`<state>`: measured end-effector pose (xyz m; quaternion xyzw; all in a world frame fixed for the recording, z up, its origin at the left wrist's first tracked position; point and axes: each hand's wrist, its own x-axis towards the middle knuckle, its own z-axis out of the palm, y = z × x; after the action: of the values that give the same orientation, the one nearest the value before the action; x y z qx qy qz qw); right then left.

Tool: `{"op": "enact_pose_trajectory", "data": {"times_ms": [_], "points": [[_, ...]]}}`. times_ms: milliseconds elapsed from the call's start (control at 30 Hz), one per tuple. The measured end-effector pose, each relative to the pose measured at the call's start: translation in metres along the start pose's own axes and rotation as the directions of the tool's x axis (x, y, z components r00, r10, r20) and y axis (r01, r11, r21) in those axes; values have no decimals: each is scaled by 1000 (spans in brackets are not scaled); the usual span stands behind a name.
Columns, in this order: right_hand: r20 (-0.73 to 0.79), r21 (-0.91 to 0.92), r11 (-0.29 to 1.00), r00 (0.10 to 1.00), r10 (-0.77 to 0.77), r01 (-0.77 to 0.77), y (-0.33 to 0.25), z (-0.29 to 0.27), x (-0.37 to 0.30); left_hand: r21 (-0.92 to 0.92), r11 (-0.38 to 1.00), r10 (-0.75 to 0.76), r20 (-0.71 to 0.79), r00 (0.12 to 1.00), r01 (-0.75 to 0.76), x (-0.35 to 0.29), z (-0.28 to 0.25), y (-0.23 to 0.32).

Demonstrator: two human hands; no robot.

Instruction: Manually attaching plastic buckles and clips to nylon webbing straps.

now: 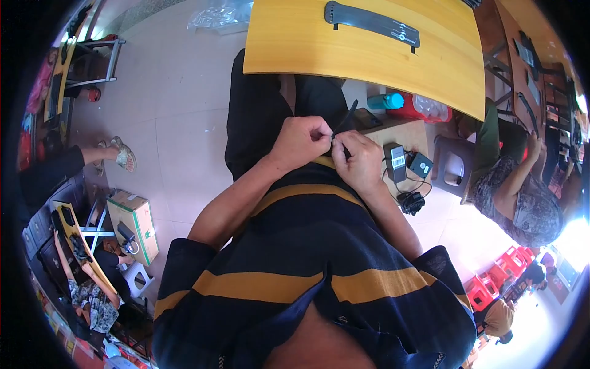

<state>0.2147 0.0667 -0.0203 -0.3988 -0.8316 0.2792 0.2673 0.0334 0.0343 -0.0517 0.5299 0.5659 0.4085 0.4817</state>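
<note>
My left hand point(301, 141) and my right hand point(359, 160) meet over my lap, fingertips almost touching. Both are closed in a pinch on a thin black strip point(351, 115). Its free end sticks up between them toward the table; the part inside the fingers is hidden, so its exact kind is unclear. Ahead of my hands, a long dark grey flat piece point(372, 26) with rounded ends and small black tabs lies on the yellow wooden table point(295, 43). Neither hand touches it.
Right of my lap, a box point(409, 132) stands near a turquoise bottle point(385, 101), a black device with a white label point(396, 161) and coiled black cables point(410, 202). A co-worker point(516, 197) sits at the right. A cardboard box point(133, 224) stands on the left floor.
</note>
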Motion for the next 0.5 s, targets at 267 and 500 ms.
{"op": "enact_pose_trajectory", "data": {"times_ms": [267, 500], "points": [[-32, -13, 1000, 999, -20, 19, -5, 4, 3, 32, 999, 33, -128, 991, -29, -5, 9, -1], [-36, -11, 1000, 999, -12, 12, -6, 6, 4, -9, 1000, 26, -140, 990, -28, -6, 10, -4]]}}
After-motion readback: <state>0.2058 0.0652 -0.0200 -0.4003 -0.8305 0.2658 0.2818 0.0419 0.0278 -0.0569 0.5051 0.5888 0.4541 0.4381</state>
